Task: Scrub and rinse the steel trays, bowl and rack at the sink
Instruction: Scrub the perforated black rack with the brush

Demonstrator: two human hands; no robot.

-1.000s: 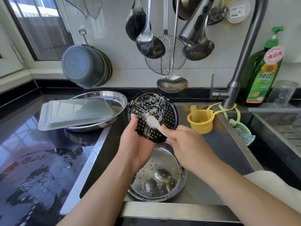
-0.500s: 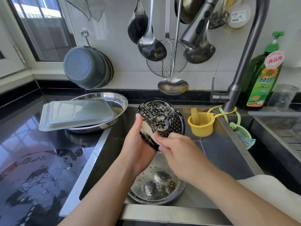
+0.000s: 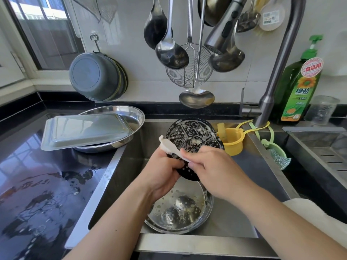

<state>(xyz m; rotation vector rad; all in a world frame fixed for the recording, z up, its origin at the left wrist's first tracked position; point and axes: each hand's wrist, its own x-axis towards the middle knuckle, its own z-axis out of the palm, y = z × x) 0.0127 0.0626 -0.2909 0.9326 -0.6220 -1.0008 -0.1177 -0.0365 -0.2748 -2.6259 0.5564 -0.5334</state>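
Sink basin of stainless steel [image 3: 249, 177] is holding a round steel bowl [image 3: 180, 212]; above it, left hand [image 3: 163, 173] is gripping the soapy perforated round rack [image 3: 193, 139], right hand [image 3: 216, 166] pinching a white brush [image 3: 171, 147] against it.

Bright daylight enters from the window [image 3: 43, 32] at upper left and falls across the white wall tiles [image 3: 131, 44]. The wet black countertop [image 3: 43, 184] mirrors the window in pale streaks, and glare sits on the hanging ladles [image 3: 171, 53] and the overturned steel tray [image 3: 86, 130]. The sink basin [image 3: 244, 166] lies in softer shade beneath the forearms. Wide-angle distortion bends the faucet [image 3: 277, 62] and window frame near the edges. Focus is fairly sharp throughout, slightly soft at the corners
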